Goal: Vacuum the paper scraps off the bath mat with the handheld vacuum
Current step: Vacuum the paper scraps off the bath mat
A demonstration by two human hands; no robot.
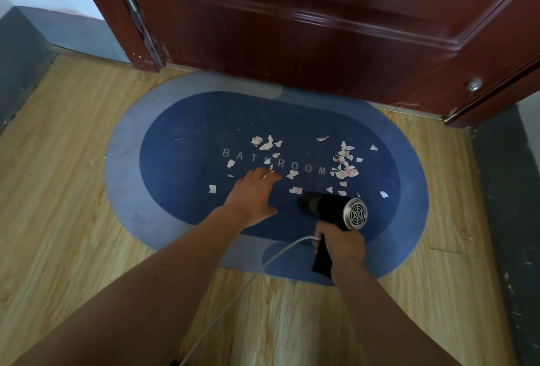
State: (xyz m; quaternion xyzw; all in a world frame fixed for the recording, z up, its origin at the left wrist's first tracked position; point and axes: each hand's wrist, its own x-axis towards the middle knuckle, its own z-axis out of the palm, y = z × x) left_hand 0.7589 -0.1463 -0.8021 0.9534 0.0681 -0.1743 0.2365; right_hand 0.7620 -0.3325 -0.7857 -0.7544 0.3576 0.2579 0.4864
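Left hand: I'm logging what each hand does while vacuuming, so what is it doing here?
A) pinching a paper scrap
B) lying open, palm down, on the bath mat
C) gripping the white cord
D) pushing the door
B: the left hand lies palm down with straight fingers on the bath mat among the paper scraps and holds nothing. The right hand grips the handheld vacuum.
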